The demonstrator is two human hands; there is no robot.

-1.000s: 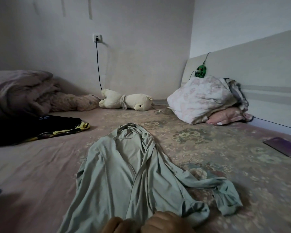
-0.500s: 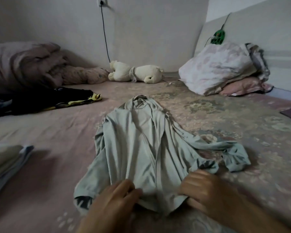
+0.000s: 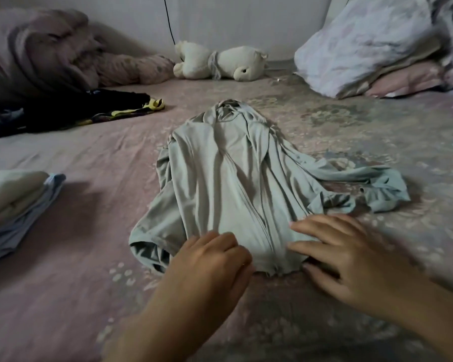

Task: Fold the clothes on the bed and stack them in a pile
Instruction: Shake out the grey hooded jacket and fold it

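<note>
A pale green long-sleeved garment (image 3: 236, 184) lies crumpled lengthwise in the middle of the bed (image 3: 89, 205), collar far from me, one sleeve trailing off to the right. My left hand (image 3: 209, 262) rests on its near hem at the left, fingers loosely bent over the cloth. On the hem's right side my right hand (image 3: 335, 252) lies flat, fingers spread and straight. A pile of folded clothes (image 3: 13, 205) sits at the left edge. A black and yellow garment (image 3: 89, 111) lies unfolded at the far left.
A rolled quilt (image 3: 37, 48) fills the far left corner. A white plush toy (image 3: 220, 61) lies by the wall under a hanging black cable (image 3: 169, 19). Pillows (image 3: 372, 45) are stacked against the headboard at the far right.
The view has tilted down and closer. Both hands have slid forward onto the green garment's near hem, and the right hand's fingers have spread flat.
</note>
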